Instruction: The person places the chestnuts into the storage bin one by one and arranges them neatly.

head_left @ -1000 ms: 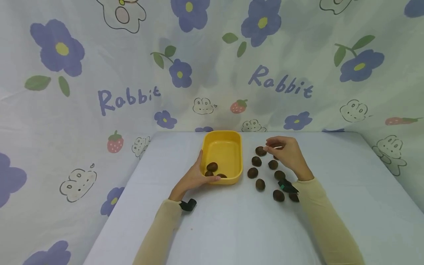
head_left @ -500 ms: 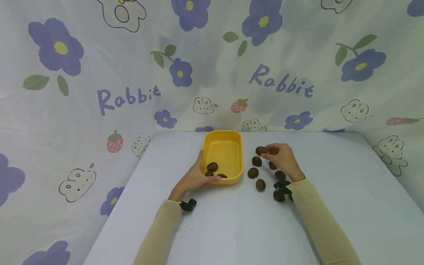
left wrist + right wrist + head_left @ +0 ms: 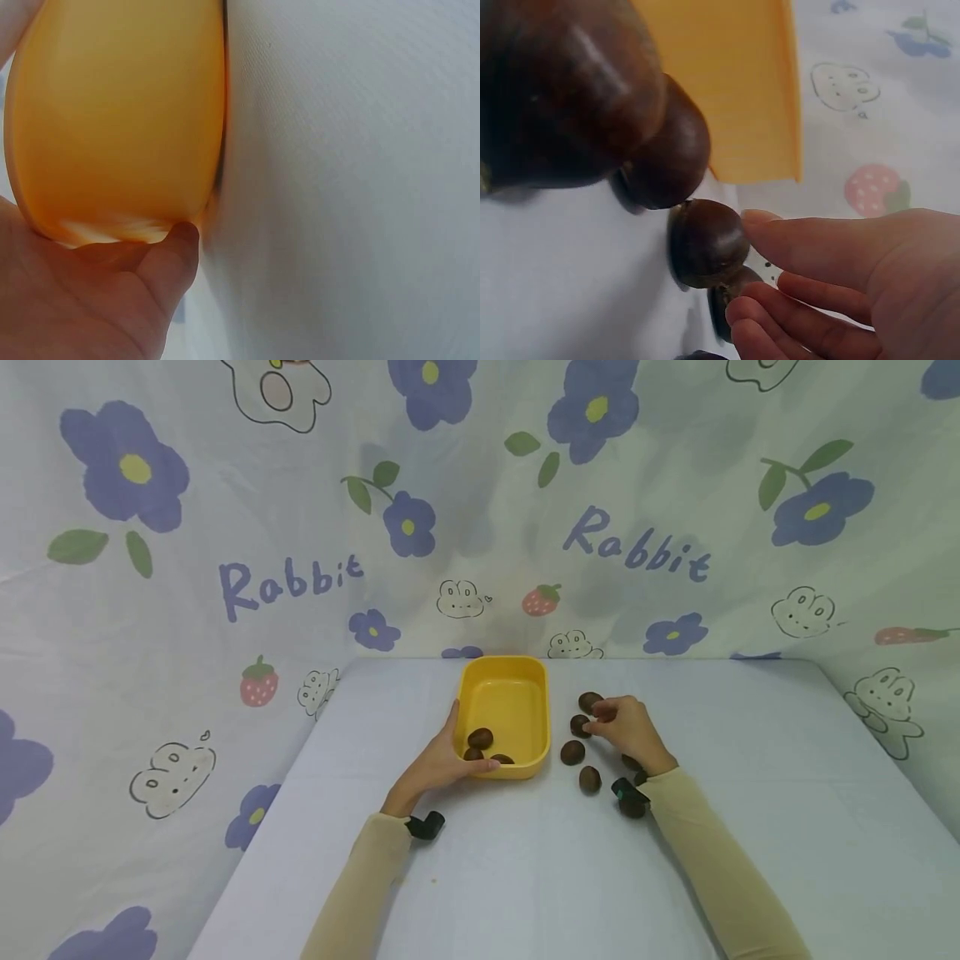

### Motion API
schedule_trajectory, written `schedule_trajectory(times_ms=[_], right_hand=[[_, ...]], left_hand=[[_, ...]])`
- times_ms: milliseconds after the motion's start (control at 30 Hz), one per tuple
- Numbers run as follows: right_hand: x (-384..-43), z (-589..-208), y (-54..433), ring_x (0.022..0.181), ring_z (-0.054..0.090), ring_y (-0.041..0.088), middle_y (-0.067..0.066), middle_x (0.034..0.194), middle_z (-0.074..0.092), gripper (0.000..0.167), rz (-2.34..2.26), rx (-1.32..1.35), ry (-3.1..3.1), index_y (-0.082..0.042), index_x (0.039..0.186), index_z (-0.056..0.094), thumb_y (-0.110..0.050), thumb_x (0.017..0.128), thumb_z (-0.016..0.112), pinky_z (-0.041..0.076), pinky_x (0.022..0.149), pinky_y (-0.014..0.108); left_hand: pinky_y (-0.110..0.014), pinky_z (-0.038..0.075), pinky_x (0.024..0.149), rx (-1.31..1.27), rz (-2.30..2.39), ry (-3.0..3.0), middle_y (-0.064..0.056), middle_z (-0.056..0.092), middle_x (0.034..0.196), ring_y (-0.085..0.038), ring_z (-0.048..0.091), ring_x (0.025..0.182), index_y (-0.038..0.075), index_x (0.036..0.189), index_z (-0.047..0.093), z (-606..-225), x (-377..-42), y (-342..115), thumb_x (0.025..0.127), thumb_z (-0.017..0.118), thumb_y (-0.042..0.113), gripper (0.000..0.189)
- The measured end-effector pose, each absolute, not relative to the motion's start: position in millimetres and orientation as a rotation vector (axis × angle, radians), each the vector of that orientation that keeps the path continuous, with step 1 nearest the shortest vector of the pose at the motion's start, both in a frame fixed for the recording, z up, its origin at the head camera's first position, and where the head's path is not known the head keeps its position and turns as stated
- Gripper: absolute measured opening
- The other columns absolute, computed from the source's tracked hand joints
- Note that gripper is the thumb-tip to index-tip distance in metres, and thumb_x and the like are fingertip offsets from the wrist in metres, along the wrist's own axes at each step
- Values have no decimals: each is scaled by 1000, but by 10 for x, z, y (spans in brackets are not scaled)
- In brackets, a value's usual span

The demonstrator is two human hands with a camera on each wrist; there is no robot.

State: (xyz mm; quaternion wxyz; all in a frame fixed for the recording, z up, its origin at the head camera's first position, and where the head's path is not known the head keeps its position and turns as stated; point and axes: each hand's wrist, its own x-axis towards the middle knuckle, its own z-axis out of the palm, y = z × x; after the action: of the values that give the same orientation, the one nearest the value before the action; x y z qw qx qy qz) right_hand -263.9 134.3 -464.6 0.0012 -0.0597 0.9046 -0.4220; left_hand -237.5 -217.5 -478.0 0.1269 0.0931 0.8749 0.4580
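Note:
My left hand [image 3: 442, 760] grips a yellow plastic box [image 3: 542, 718] at its near left corner, the thumb along the near end and the fingers at the left side. Inside that box lie three brown chestnuts [image 3: 481, 738]. In the left wrist view, the box's wall [image 3: 120, 120] fills the space above my left hand [image 3: 82, 300]. My right hand [image 3: 630, 731] is at a group of loose chestnuts right of the box. Its thumb meets one chestnut [image 3: 709, 244] in the right wrist view, while the slightly bent fingers lie near another chestnut [image 3: 731, 296]. Nothing is visibly gripped there.
Several chestnuts lie on the white table [image 3: 487, 877], among them a far one [image 3: 590, 702], one nearer the box [image 3: 573, 752] and a near one [image 3: 590, 779]. Others are partly hidden under my right wrist. A printed cloth [image 3: 480, 527] hangs behind the table.
My right hand has moved toward me and left, from the far chestnut to the one nearer the box. My left hand and the box have stayed in place.

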Motion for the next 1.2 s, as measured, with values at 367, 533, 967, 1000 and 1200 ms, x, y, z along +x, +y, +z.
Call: schedule_trajectory(times_ms=[367, 533, 967, 1000, 1200], right_hand=[[-2646, -4680, 1279, 108, 70, 36, 26, 120, 73, 47, -1169, -248, 2882, 10, 126, 68, -18, 90, 81, 60, 93, 47], [-2640, -4664, 1232, 108, 70, 36, 28, 123, 71, 48, -1149, -267, 2885, 11, 127, 67, -14, 89, 81, 60, 93, 49], [-2655, -4696, 1190, 75, 59, 21, 17, 99, 76, 32, -1144, -287, 2905, 6, 114, 75, -8, 86, 81, 50, 65, 27], [-2656, -4699, 1190, 76, 60, 21, 18, 100, 76, 32, -1138, -289, 2907, 6, 115, 75, -7, 86, 81, 51, 67, 28], [-2657, -4686, 1193, 92, 66, 27, 20, 110, 76, 33, -1092, -293, 2910, 6, 117, 74, -8, 87, 79, 58, 82, 40]], left_hand=[[-60, 19, 130, 274, 1327, 2550, -4, 4, 177, -29, 19, 162, 32, 165, -14, -4768, -2373, -2177, 70, 88, 66, 143], [-59, 19, 130, 279, 1326, 2554, -4, 3, 177, -29, 19, 162, 31, 165, -14, -4755, -2370, -2179, 70, 87, 66, 143], [-58, 20, 130, 307, 1347, 2552, -3, 5, 177, -28, 21, 161, 32, 166, -12, -4771, -2379, -2170, 70, 89, 64, 143], [-59, 20, 130, 306, 1346, 2553, -3, 5, 177, -28, 21, 161, 32, 166, -12, -4776, -2380, -2171, 70, 88, 64, 143], [-58, 19, 130, 305, 1354, 2547, -4, 5, 177, -28, 20, 161, 31, 166, -12, -4789, -2388, -2172, 70, 89, 64, 143]])
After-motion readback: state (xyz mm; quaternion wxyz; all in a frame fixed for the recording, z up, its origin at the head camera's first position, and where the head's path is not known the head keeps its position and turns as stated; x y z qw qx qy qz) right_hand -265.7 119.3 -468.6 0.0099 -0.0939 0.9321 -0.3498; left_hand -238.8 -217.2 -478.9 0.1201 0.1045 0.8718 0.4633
